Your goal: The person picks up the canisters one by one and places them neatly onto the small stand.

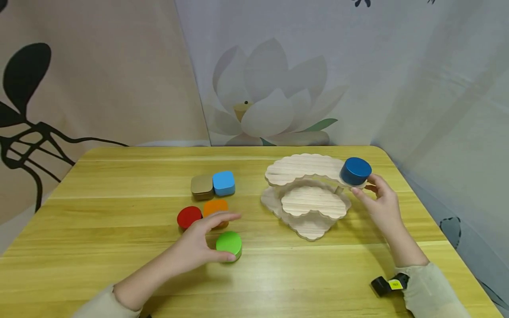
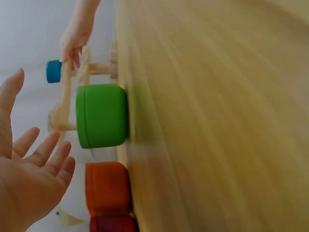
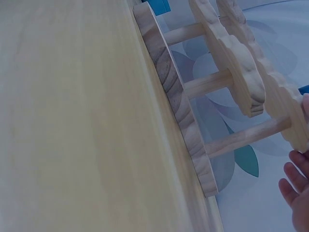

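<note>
My left hand [image 1: 191, 245] reaches around a green round block [image 1: 229, 245] on the table, thumb and fingers spread on either side. In the left wrist view a gap separates its fingers from the green block [image 2: 102, 116]. My right hand [image 1: 381, 205] holds the right end of the top tier of a wooden tiered stand [image 1: 306, 168], its thumb at the front edge. A dark blue round block [image 1: 356, 170] sits on that end, beside the fingers. The right wrist view shows curled fingers [image 3: 299, 176] at the tier's edge; the rest of the hand is cut off.
Left of the stand are a red round block [image 1: 189, 217], an orange block [image 1: 216, 206], a tan block [image 1: 202, 186] and a light blue block [image 1: 224, 183]. A black strap piece [image 1: 381, 286] hangs by the right sleeve. A printed curtain [image 1: 278, 75] backs the wooden table [image 1: 99, 229].
</note>
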Available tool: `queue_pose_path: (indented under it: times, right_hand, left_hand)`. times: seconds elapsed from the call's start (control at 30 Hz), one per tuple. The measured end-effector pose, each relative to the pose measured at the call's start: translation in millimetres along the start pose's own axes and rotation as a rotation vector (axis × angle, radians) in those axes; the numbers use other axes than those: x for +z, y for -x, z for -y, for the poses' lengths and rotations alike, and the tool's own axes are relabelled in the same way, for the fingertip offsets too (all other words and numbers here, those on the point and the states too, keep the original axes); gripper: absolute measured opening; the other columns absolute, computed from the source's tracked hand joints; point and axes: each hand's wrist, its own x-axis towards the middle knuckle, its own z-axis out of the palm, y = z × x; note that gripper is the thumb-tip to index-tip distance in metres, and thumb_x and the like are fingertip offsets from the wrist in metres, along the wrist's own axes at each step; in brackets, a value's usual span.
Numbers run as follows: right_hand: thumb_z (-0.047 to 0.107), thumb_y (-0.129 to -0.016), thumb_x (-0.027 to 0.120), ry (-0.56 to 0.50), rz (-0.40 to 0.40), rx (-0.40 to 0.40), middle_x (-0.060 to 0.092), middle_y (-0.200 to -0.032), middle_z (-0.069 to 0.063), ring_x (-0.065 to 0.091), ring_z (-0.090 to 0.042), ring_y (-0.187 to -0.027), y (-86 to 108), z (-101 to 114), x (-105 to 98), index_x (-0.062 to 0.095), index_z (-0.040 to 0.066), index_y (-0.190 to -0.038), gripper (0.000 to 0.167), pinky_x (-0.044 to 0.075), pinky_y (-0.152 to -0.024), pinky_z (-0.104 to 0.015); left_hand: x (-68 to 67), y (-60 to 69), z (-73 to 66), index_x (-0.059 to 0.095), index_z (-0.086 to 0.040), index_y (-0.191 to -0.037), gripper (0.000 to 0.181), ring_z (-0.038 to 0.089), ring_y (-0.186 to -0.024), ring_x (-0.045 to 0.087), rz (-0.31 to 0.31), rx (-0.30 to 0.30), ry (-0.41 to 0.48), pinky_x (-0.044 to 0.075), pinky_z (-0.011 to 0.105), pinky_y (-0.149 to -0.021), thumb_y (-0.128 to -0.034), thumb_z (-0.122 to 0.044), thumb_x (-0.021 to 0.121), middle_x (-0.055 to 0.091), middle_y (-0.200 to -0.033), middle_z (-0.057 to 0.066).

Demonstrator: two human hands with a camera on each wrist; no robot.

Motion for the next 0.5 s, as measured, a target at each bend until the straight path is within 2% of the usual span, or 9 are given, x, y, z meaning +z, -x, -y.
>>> queue_pose_path:
  times: [0.27,0.5]
  right_hand:
    - [0.001,-0.086,0.07,0.001,-0.004,0.005,0.055,-0.115,0.011,0.047,-0.003,-0.107,0.5,0.5,-0.4,0.055,-0.006,-0.127,0.044,0.04,-0.089,-0.017]
    - [-0.001,-0.085,0.07,-0.004,-0.006,0.009,0.054,-0.114,0.014,0.047,-0.002,-0.106,-0.6,-2.2,0.8,0.054,-0.007,-0.126,0.044,0.04,-0.089,-0.017]
  left_hand:
    - [-1.9,0.5,13.0,0.053,-0.012,-0.136,0.077,0.028,-0.119,0.05,0.045,-0.006,-0.035,0.036,0.053,-0.1,-0.068,-0.023,0.088,0.05,-0.136,-0.005]
    - [-1.1,3.4,25.8,0.053,-0.011,-0.136,0.076,0.026,-0.128,0.042,0.087,-0.042,-0.054,0.028,0.055,-0.105,-0.0697,-0.025,0.087,0.05,-0.136,-0.001]
